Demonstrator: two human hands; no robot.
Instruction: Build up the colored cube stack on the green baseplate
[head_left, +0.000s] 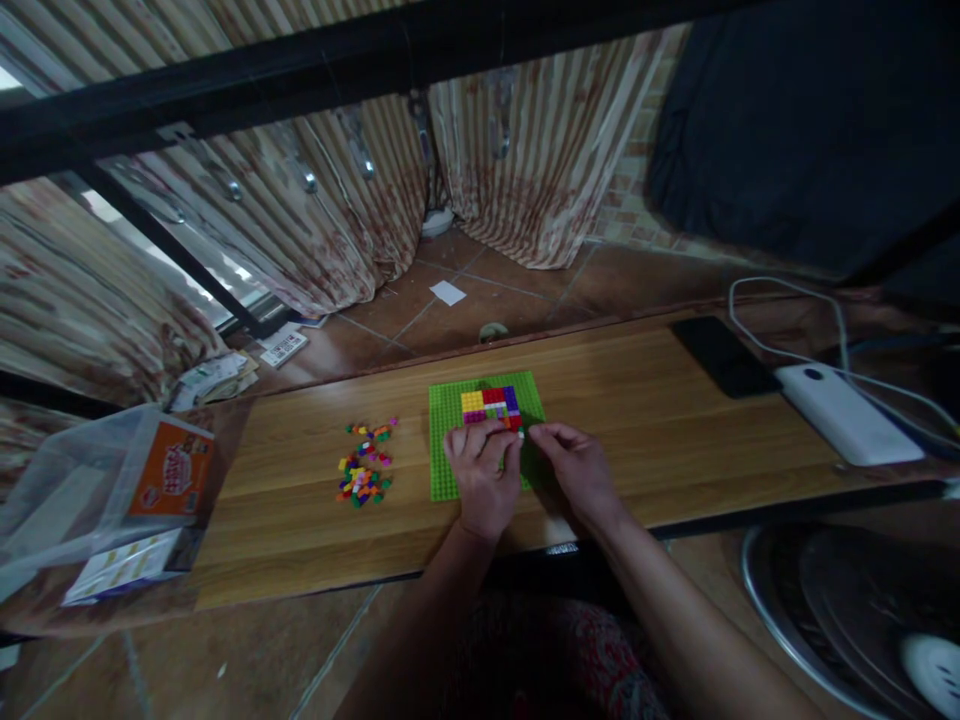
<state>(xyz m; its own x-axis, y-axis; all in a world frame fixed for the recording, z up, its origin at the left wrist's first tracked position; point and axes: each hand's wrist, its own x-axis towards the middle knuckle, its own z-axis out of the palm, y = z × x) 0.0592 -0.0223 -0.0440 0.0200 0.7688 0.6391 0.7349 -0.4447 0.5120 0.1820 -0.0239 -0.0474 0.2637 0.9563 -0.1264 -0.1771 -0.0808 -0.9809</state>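
Though flat, studded green baseplate (444, 440)

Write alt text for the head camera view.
A person's left hand reaches over coloured bricks on a green studded baseplate, the right hand at its right edge. Loose pieces lie to the left on a wooden tabletop, a dark phone and white device to the right.
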